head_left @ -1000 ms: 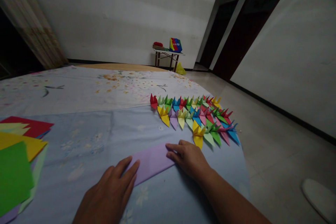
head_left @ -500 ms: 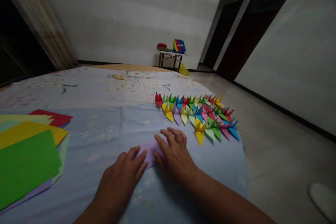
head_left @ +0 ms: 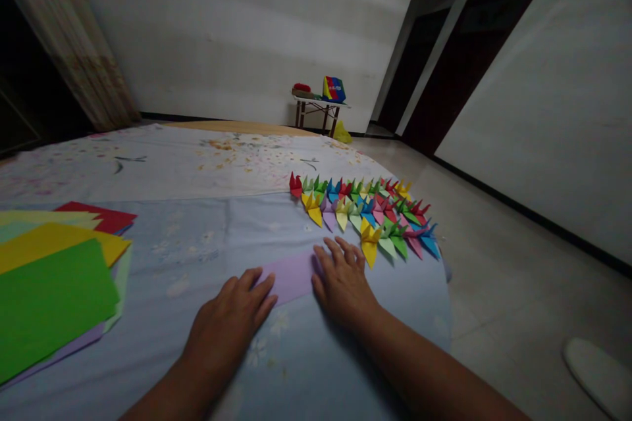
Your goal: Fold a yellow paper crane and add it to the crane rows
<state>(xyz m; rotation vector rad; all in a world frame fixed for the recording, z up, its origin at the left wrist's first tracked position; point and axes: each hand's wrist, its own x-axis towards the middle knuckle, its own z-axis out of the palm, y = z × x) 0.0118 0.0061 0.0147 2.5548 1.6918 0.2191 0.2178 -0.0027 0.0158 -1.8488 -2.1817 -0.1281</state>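
A purple sheet of paper point(head_left: 292, 276), a narrow rectangle that looks folded, lies flat on the cloth between my hands. My left hand point(head_left: 236, 308) rests on its left end, fingers spread and pressing down. Over its right end lies my right hand point(head_left: 343, 279), fingers stretched and apart, covering that edge. Just beyond my right hand stand rows of folded paper cranes in many colours, the closest being a yellow crane point(head_left: 369, 241). Both ends of the purple paper are partly hidden under my fingers.
A stack of coloured paper with a green sheet point(head_left: 54, 306) on top lies at the left. Flowered cloths point(head_left: 178, 230) cover the round table. Against the far wall stands a small table point(head_left: 320, 103) with a colourful bag point(head_left: 334, 89). A pale rounded object point(head_left: 600, 375) is at lower right.
My right hand has slid right along the purple paper, uncovering more of its middle. My left hand stays on the left end. The view has shifted slightly.
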